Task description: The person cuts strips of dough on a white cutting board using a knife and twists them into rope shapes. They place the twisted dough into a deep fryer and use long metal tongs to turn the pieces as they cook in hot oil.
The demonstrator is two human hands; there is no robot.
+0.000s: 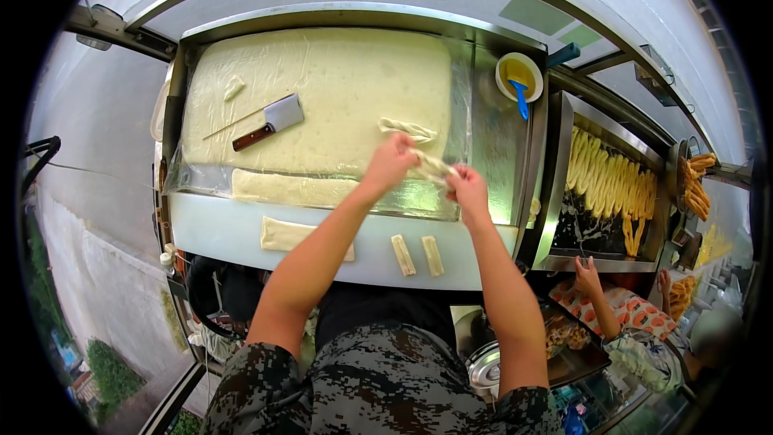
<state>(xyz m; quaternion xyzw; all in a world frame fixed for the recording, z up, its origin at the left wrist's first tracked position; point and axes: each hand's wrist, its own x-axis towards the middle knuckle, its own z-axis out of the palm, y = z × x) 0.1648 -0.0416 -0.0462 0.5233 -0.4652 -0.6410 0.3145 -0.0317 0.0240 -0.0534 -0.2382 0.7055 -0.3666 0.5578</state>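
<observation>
A twisted strip of raw dough is stretched in the air between my hands. My left hand pinches its left end, and my right hand pinches the other end. Just beyond my left hand, another dough twist lies on a large plastic-covered dough sheet. Nearer me, two short dough strips rest apart on the white board. A wider dough piece lies there too, partly hidden by my left forearm. Along the sheet's near edge runs a long cut dough band.
A cleaver and a thin stick lie on the sheet. At the far right corner stands a white bowl of yellow liquid with a blue brush. Further right, a person's hand works by a fryer of dough sticks.
</observation>
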